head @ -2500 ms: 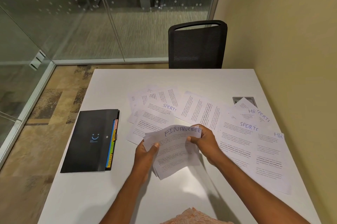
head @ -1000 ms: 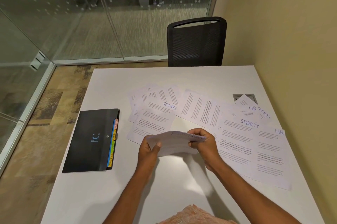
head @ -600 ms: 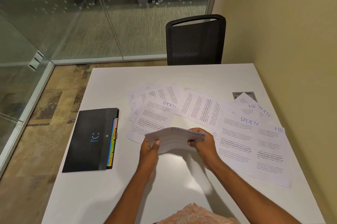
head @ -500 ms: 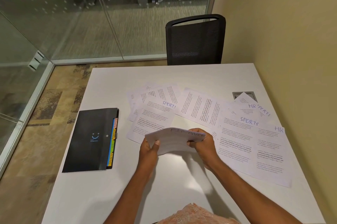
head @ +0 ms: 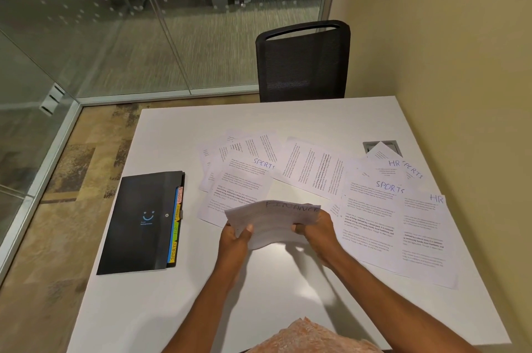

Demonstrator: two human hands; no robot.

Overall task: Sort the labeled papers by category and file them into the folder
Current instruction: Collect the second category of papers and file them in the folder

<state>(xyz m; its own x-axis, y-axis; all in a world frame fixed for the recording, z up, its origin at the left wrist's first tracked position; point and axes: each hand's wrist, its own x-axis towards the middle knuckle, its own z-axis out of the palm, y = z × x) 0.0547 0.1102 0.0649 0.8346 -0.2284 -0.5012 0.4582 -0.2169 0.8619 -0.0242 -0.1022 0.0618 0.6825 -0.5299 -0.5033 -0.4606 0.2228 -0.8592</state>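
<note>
Over the near middle of the table, between both hands: pinching a thin stack of papers headed FINANCE in pen, left hand clamped on its left edge with thumb on the near face and fingers curled behind, right hand clamped likewise on its right edge. Held clear of the tabletop, bowed upward through the middle, sheet edges roughly flush. Looks like squaring up one gathered category, so judged to sit at the turn from sorting to filing, for the finance lot only. Further out, fanned and overlapping across the far and right parts of the table: loose sheets, several marked SPORTS or HR in blue, others with labels hidden or turned away. Off to the left, well apart from the stack, lying flat and closed: black folder, coloured tabs poking out along its right edge, reading ADMIN, FINANCE, HR, SPORTS from far to near. Next, probably: freeing one hand to open the folder, finding the FINANCE tab, second from the far end, and sliding the stack in behind it edge first. Calls for a firm one-handed pinch on limp paper to stop the sheets fanning, or for setting the stack down beside the folder first. Beyond that, plenty left: SPORTS and HR sheets not yet collected.
</note>
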